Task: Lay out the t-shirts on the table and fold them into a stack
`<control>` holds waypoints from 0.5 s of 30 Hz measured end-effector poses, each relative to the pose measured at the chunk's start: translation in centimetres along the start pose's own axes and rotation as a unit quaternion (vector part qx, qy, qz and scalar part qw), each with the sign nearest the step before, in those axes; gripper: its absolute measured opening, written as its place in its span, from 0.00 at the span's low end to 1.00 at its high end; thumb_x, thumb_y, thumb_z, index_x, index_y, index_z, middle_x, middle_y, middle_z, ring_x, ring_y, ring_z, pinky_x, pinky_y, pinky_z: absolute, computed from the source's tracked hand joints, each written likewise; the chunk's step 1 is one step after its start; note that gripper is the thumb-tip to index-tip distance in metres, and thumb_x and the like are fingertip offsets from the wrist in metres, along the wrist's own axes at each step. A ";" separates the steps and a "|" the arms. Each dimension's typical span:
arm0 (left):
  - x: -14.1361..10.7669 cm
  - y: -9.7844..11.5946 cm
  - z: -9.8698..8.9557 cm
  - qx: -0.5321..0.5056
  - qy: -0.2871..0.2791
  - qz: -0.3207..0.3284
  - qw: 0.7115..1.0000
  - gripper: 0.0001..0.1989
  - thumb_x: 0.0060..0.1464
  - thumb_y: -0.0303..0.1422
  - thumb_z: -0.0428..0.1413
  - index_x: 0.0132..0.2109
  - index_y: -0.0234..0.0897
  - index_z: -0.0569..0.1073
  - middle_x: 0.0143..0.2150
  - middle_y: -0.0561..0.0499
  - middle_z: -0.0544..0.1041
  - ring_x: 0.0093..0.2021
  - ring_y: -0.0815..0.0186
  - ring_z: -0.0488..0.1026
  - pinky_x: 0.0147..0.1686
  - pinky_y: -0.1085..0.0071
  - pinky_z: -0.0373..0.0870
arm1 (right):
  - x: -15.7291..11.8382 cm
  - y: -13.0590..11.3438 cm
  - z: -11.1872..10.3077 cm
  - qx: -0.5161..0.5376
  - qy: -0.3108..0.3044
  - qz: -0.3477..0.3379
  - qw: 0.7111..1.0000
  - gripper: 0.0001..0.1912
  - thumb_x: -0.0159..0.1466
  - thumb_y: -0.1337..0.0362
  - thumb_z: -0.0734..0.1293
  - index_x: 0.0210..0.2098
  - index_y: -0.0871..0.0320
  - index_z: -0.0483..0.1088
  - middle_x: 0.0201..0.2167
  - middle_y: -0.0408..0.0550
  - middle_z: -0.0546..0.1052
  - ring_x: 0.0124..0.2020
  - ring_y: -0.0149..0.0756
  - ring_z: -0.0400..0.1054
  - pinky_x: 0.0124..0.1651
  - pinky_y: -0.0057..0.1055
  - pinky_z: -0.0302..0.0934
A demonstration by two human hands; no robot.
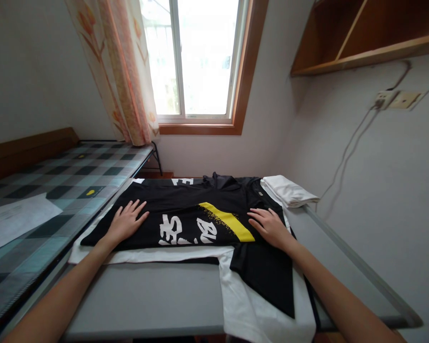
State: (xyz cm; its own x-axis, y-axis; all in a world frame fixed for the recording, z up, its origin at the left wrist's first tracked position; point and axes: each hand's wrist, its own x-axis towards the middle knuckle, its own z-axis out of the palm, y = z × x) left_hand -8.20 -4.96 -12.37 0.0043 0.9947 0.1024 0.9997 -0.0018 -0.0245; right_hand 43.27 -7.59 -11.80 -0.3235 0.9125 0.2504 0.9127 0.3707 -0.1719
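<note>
Apparently smoothing a black printed T-shirt (180, 206) atop a white T-shirt (241, 295) on the grey table (157, 295), with left hand (126, 223) near the hem and right hand (270, 228) near the collar splayed flat, gripping nothing; next, probably calling for a pinch at the near sleeve (266, 276)

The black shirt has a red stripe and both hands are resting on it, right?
Not quite: the head view shows the stripe is yellow, not red. The left hand and right hand do rest on the black shirt.
</note>
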 end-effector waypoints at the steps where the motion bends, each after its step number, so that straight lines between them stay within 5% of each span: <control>1: 0.0 0.0 0.0 0.000 0.003 -0.003 1.000 0.29 0.64 0.47 0.40 0.68 0.43 0.57 0.71 0.48 0.54 0.71 0.54 0.48 0.65 0.51 0.47 | 0.8 0.1 -0.3 0.009 0.019 0.000 1.000 0.24 0.69 0.50 0.54 0.50 0.53 0.74 0.55 0.51 0.74 0.59 0.46 0.64 0.64 0.53 0.48; 6: -0.2 0.3 0.1 -0.011 0.011 -0.006 1.000 0.29 0.64 0.47 0.41 0.68 0.44 0.58 0.70 0.48 0.56 0.70 0.54 0.48 0.65 0.52 0.48 | 7.2 0.3 -1.1 0.095 0.072 0.007 0.993 0.17 0.67 0.55 0.59 0.43 0.55 0.76 0.47 0.53 0.78 0.50 0.43 0.70 0.56 0.39 0.60; 15: -0.2 0.2 0.2 -0.023 0.019 -0.001 1.000 0.28 0.64 0.47 0.43 0.67 0.44 0.60 0.70 0.48 0.57 0.70 0.54 0.50 0.65 0.52 0.48 | 19.0 0.3 0.7 0.120 0.029 0.116 0.986 0.18 0.65 0.58 0.63 0.51 0.54 0.75 0.53 0.52 0.75 0.55 0.43 0.68 0.58 0.36 0.59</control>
State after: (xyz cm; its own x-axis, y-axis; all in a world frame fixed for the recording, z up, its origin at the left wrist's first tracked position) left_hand -7.97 -5.11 -12.56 0.0019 0.9902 0.1396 0.9998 -0.0048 0.0210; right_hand 37.25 9.96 -7.77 -0.0920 0.9688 0.2301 0.8732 0.1895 -0.4490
